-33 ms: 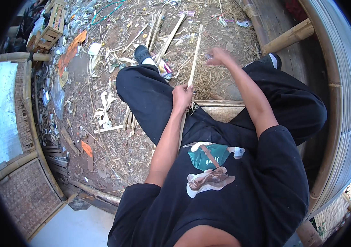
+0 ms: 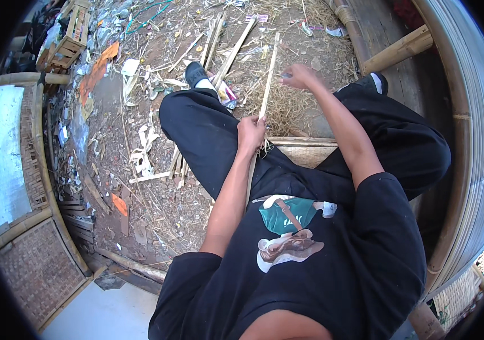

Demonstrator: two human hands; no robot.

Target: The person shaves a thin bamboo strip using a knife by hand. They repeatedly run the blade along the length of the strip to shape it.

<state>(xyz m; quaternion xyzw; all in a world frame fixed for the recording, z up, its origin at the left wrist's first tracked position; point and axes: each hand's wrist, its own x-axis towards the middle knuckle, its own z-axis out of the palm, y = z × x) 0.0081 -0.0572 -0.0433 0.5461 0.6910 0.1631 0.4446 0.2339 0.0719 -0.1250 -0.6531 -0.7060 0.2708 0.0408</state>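
Yellowish strip runs lengthwise in front of the person, upper end out over the ground, lower part btwn L forearm & R leg, down twd the shirt. L hand is closed round it, approx mid-length, just above the lap; few thin curls hang right by the grip. R hand is up nr the strip's far half, to its R, apart from it; fingers bent in, can't tell if wide or narrow, or if there's sth small & greyish in them.

Dark trousers, knees spread, shoes on either side. Btwn legs: pale board, set crosswise. Beyond it, heap of shavings, under/around the strip. More slats lie past the L shoe, w/ a coloured packet next to it. Further L: white peelings, orange scrap, wooden crate top L. Bamboo pole upper R; woven panel lower L.
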